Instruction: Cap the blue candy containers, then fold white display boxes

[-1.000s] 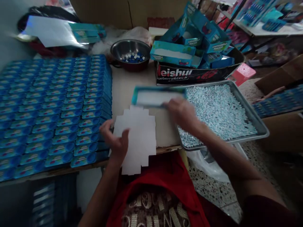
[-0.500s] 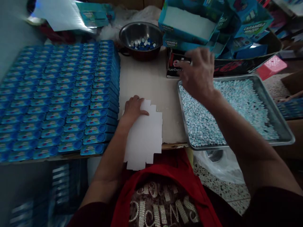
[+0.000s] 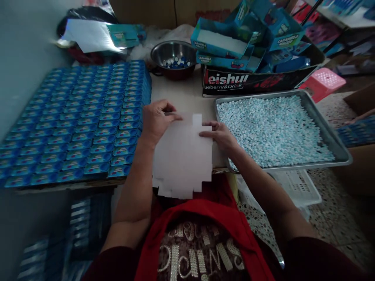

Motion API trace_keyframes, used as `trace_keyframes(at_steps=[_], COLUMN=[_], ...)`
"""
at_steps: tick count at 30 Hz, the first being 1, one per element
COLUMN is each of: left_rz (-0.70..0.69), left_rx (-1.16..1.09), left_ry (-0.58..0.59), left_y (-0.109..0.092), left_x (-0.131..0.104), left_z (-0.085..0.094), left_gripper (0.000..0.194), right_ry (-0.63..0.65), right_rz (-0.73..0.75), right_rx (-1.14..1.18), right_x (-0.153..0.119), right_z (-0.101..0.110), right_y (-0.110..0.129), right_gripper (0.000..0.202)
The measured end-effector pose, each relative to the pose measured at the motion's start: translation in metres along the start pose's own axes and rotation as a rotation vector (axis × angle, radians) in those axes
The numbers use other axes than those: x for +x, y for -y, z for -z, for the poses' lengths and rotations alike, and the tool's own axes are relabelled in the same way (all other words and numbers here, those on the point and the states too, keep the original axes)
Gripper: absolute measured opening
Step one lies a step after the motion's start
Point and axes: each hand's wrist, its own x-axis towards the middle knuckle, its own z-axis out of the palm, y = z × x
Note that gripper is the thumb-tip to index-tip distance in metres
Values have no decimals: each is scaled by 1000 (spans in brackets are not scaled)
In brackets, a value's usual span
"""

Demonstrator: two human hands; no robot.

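A white cardboard sheet (image 3: 183, 156) with notched edges lies in front of me, its near end reaching past the table's front edge. My left hand (image 3: 158, 119) pinches the sheet at its far left edge, thumb and fingers together. On the opposite side, my right hand (image 3: 219, 136) grips the sheet's upper right edge between thumb and fingers. Just right of that hand is a metal tray (image 3: 342, 154) of small pale blue and white candies (image 3: 272, 128). Rows of stacked blue packs (image 3: 79, 121) stand left of my left hand.
Behind the sheet sits a metal bowl (image 3: 172, 50) with blue and white pieces. A black carton (image 3: 228, 84) holding teal boxes (image 3: 222, 41) stands behind the tray. A pink perforated basket (image 3: 325, 80) is at the right, and another person's hand (image 3: 363, 117) shows at the far right.
My right hand has come down from near the black carton to the sheet and taken its right edge. My left hand has shifted from lying on the sheet to pinching its edge.
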Motion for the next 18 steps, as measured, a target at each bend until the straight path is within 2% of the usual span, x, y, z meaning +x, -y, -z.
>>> trace_keyframes(at_steps=[2, 4, 7, 10, 12, 13, 16, 18], left_rz=[101, 298, 603, 706, 741, 730, 558, 447], left_rx=[-150, -360, -677, -819, -740, -632, -143, 116], left_ry=[-33, 60, 249, 244, 227, 213, 147, 122], left_y=[-2, 7, 24, 33, 32, 31, 25, 25], left_x=[-2, -13, -43, -71, -82, -86, -94, -98], left_z=[6, 6, -7, -27, -39, -43, -54, -56], left_gripper=[38, 52, 66, 63, 59, 57, 39, 27], right_ry=[10, -9, -102, -177, -194, -204, -185, -123], right_rz=[-96, -168, -238, -201, -102, -32, 174, 214], right_rx=[296, 452, 467, 308, 43, -144, -756, -1030], right_x=[-2, -7, -17, -28, -34, -37, -44, -45], right_z=[4, 9, 13, 9, -1, -9, -34, -45], right_y=[9, 12, 6, -8, -19, -24, -34, -37], right_gripper=[52, 50, 54, 55, 46, 41, 38, 41])
